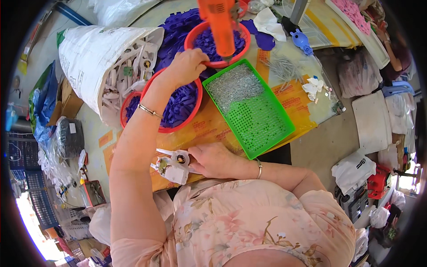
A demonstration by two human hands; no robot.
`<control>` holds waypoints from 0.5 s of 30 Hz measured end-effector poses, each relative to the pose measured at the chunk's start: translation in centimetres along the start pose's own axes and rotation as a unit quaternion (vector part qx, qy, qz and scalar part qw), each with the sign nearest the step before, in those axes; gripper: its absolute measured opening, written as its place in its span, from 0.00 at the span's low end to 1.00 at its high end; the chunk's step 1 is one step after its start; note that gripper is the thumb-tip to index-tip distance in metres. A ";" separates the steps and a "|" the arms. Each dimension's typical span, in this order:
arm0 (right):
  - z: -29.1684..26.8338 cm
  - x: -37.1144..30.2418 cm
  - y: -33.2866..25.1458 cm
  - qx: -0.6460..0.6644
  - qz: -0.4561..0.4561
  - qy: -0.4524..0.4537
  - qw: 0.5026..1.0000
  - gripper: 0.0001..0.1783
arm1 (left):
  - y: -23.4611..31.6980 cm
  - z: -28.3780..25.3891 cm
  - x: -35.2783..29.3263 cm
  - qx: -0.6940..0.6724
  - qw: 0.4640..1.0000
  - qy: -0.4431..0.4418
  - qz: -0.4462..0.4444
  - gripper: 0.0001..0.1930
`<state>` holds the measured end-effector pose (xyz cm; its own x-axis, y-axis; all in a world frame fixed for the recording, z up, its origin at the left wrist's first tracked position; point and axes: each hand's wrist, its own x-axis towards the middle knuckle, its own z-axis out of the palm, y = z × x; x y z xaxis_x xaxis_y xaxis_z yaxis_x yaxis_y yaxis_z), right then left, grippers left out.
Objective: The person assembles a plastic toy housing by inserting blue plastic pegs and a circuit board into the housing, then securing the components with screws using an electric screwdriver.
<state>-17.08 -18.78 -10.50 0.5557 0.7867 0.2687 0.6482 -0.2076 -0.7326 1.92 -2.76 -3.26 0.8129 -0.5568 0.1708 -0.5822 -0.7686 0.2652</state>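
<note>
Fingers: those of the left hand point(186, 66) are curled into a loose fist over the purple pieces in the near red round plastic basket point(151, 86), and whether they pinch a piece cannot be told; the right hand's point(212, 159) fingers point(195, 153) are bent narrow onto the white plastic part with a round dark-and-gold centre point(174, 165), holding it against the table edge.
Sack: large white woven bag point(95, 55), lying open at the left, filled with white plastic parts.
Table: surface covered with yellow-orange printed sheet point(209, 127), bearing the baskets and tray.
Green tray: rectangular perforated green plastic tray point(255, 118), just right of the near basket, its far half heaped with small silvery metal bits.
Far basket: second red round plastic basket point(235, 51) of purple pieces, beyond the left hand.
Orange tool: bright orange plastic body point(220, 22), upright over the far basket.
Small red basket: partly hidden under the left forearm point(126, 107).
Blue piece: small blue plastic object point(301, 41), far right on the table.
</note>
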 end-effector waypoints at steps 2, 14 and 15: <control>-0.2 0.1 -0.1 -0.001 0.017 0.003 1.000 0.16 | 0.0 -1.0 0.0 -0.059 0.998 0.030 0.012 0.12; 0.5 0.2 0.2 -0.003 -0.008 0.028 1.000 0.15 | 0.1 0.5 1.6 0.191 0.969 0.147 0.061 0.06; 0.3 0.4 0.3 -0.002 -0.011 0.027 1.000 0.15 | -0.1 -0.5 1.8 0.198 0.965 0.156 0.070 0.06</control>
<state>-16.87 -18.37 -10.82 0.5684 0.7590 0.3175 0.6622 -0.1930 -0.7241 3.43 -3.56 -2.47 0.6551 -0.5893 0.4729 -0.5974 -0.7872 -0.1533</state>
